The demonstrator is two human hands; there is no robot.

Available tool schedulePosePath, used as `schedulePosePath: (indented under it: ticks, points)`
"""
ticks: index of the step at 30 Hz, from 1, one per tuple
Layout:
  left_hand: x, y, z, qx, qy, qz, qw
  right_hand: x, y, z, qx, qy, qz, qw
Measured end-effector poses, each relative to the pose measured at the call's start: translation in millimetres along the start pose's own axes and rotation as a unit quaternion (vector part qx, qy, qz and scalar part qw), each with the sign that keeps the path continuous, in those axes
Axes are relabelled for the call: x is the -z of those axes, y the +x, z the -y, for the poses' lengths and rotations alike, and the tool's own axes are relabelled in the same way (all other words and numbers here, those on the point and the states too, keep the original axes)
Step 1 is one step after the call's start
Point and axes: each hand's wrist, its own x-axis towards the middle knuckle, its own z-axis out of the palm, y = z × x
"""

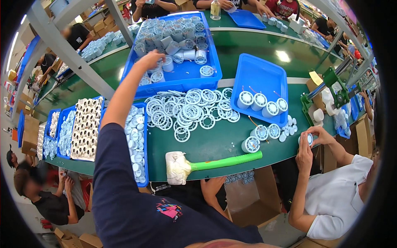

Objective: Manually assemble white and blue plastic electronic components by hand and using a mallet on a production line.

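I have the left hand point(151, 61) stretched to the far side, its fingers bent down beside an upright pale blue cylinder point(167, 65); I cannot tell whether they pinch it. That cylinder stands in a large, deep blue bin point(184, 73), crowded with smooth, plastic-looking ones at its far end, some upright, others on their sides. The right hand point(212, 188) is low at the near edge of the bench point(219, 144); its fingers are hidden, so their state I cannot tell.

Just nearer than the bin I see a loose heap of thin, flat, spoked rings point(191, 111). To the right, a shallow blue tray point(262, 74) carries four slotted-faced cylinders point(259, 101) at its near end. Nearer still, three wired cylinders point(261, 132) sit on the green bench beside small discs point(288, 129). A mallet point(215, 162), its head white and rough, its handle glossy green, lies along the near edge.

Left of the rings, a long blue tray point(146, 165) is filled with round caps point(135, 136); farther left is a dimpled, beige moulded tray point(86, 128) with dark holes.
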Motion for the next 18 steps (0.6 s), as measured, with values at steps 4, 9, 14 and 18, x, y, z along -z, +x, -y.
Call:
schedulePosePath:
  ticks: [4,9,14,18]
  points:
    - [-5.8,-19.8,13.8,-0.009,-0.026,-0.015,1.0,7.2,7.5,4.8,-0.001,0.019,-0.004,1.0]
    - [7.9,-20.0,8.2,0.012,-0.031,0.04,0.999,10.2,6.9,3.5,0.016,0.055,-0.01,0.998]
    - [3.2,-16.9,1.5,-0.017,0.047,0.033,0.998,13.9,4.7,9.3,0.008,0.048,-0.019,0.999]
    - [-0.8,-5.0,-4.3,0.006,0.122,0.041,0.992,3.8,-0.1,-1.4,0.012,0.043,-0.016,0.999]
